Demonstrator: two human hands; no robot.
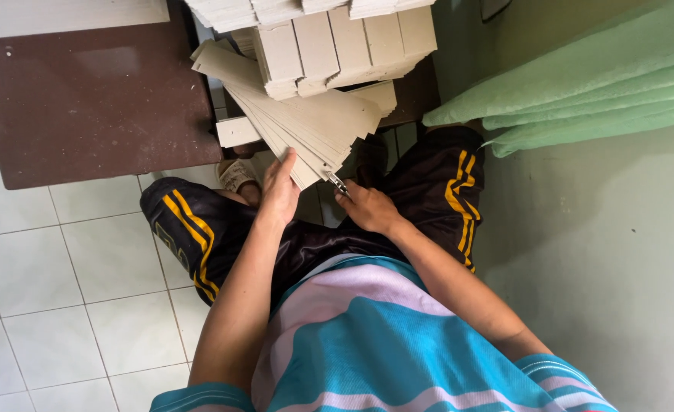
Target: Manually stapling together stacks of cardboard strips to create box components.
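A dark brown table [85,99] is standing on the white tiled floor [39,305]. Stacked grey cardboard bundles [344,42] are overhanging its right edge. Folded green sheets [581,88] are lying against the green wall [619,267].

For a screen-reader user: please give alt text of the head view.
Left hand grips a fanned stack of grey cardboard strips; right hand holds a small metal tool at its edge, above a brown table.

Your left hand [279,191] reaches toward twelve o'clock, fingers flat; your right hand [367,207] sits at its three o'clock, fingers pinched.
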